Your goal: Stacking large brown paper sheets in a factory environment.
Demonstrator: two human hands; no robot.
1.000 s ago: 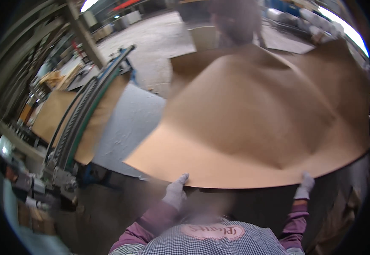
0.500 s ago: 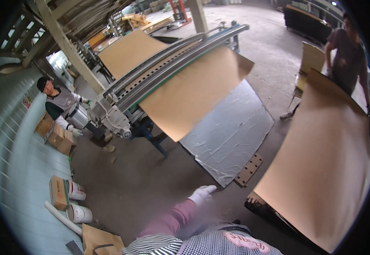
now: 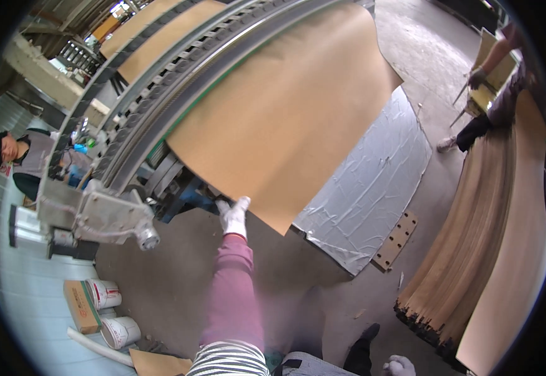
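Note:
A thin brown veneer sheet [image 3: 285, 119] comes out from under the long metal machine beam [image 3: 179, 94] and lies partly over a silver-covered panel [image 3: 373, 182]. My left hand [image 3: 234, 216], in a white glove, is at the sheet's near edge. Its thumb lies over the sheet and the other fingers are at the edge, closed on it as far as I can see. At the bottom edge, my right hand [image 3: 398, 366] hangs low in a pale glove, its fingers curled with nothing visible in them.
A stack of brown sheets [image 3: 467, 219] stands at right, with a large sheet [image 3: 511, 282] slanting beside it. One co-worker [image 3: 34, 153] is behind the machine's end, another [image 3: 505, 94] at far right. Two white buckets [image 3: 121, 332] and a carton [image 3: 81, 305] sit at left.
My left hand has moved from near the silver panel's corner to the veneer sheet's edge. My right hand has come into view. The stack's layered side now shows, and the view has shifted.

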